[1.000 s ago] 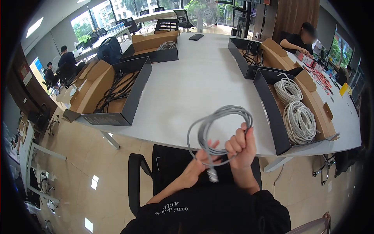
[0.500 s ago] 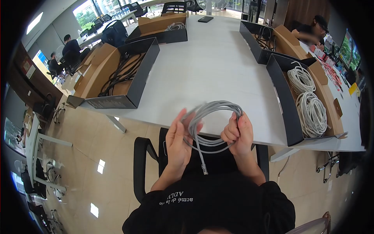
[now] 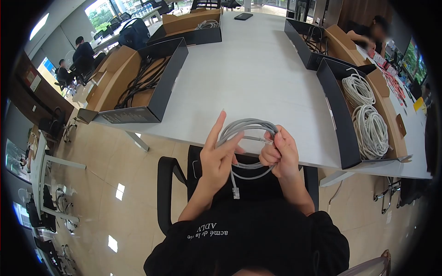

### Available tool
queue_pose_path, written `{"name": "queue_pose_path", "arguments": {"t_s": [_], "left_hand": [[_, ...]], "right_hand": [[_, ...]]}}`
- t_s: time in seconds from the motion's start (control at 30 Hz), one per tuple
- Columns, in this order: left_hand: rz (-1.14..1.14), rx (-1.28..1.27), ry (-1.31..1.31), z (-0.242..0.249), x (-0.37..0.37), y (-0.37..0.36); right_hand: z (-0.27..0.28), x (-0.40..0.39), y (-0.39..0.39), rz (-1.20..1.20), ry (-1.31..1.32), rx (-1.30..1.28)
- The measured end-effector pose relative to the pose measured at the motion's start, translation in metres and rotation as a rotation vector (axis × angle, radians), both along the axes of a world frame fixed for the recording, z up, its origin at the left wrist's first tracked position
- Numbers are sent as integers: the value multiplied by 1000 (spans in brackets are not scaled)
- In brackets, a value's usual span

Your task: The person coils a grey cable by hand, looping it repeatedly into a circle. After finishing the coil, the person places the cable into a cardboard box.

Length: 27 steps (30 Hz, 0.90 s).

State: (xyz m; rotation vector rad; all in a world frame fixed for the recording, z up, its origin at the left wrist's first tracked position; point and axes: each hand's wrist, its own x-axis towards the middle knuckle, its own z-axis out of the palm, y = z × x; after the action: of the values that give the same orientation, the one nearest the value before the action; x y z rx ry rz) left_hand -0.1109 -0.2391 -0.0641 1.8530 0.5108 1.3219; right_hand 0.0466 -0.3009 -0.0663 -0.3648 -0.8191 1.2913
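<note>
A coiled grey network cable (image 3: 251, 123) hangs over the table's front edge. My right hand (image 3: 282, 152) is closed around the right side of the coil. At the coil's left side is my left hand (image 3: 218, 158), its index finger stretched up and its other fingers spread across the loops. One clear plug (image 3: 236, 192) dangles below the coil on a short end. The other plug (image 3: 267, 140) points toward my right hand, inside the loop.
Open boxes stand on the white table (image 3: 239, 73): black cables in the left box (image 3: 172, 76) and back right box (image 3: 299, 46), white coils (image 3: 370, 131) at right, a light cable at back left. A phone (image 3: 243, 16) lies far back. People sit beyond.
My left hand has opened, with its index finger raised and its fingers across the coil. A second plug now shows inside the loop. The dangling plug has shifted slightly up and left.
</note>
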Motion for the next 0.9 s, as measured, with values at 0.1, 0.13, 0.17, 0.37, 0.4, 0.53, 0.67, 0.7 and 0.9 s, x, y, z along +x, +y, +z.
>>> {"name": "queue_pose_path", "arguments": {"t_s": [0.1,0.13,0.17,0.37,0.4,0.53,0.67,0.7,0.9], "left_hand": [[19,167,-185,-12,7,2],[-5,171,-272,-11,10,2],[41,93,-308,-7,14,-2],[-133,-417,33,6,-1,2],[-193,-454,76,8,-3,4],[-149,-527,169,18,-4,6],[-291,-625,-7,-4,-5,19],[-396,-669,-85,-10,-9,23],[-670,-708,-490,-4,-10,20]], "right_hand": [[-4,3,1,44,1,58],[-5,4,1,52,-1,76],[-5,4,1,42,0,75],[-8,0,-3,-47,-20,87],[-9,0,-3,-63,-22,96],[-10,-10,-4,-240,-135,95],[-10,-8,-3,-250,-212,93],[-7,-8,-2,-222,-174,59],[6,-3,1,-116,-84,-97]]}}
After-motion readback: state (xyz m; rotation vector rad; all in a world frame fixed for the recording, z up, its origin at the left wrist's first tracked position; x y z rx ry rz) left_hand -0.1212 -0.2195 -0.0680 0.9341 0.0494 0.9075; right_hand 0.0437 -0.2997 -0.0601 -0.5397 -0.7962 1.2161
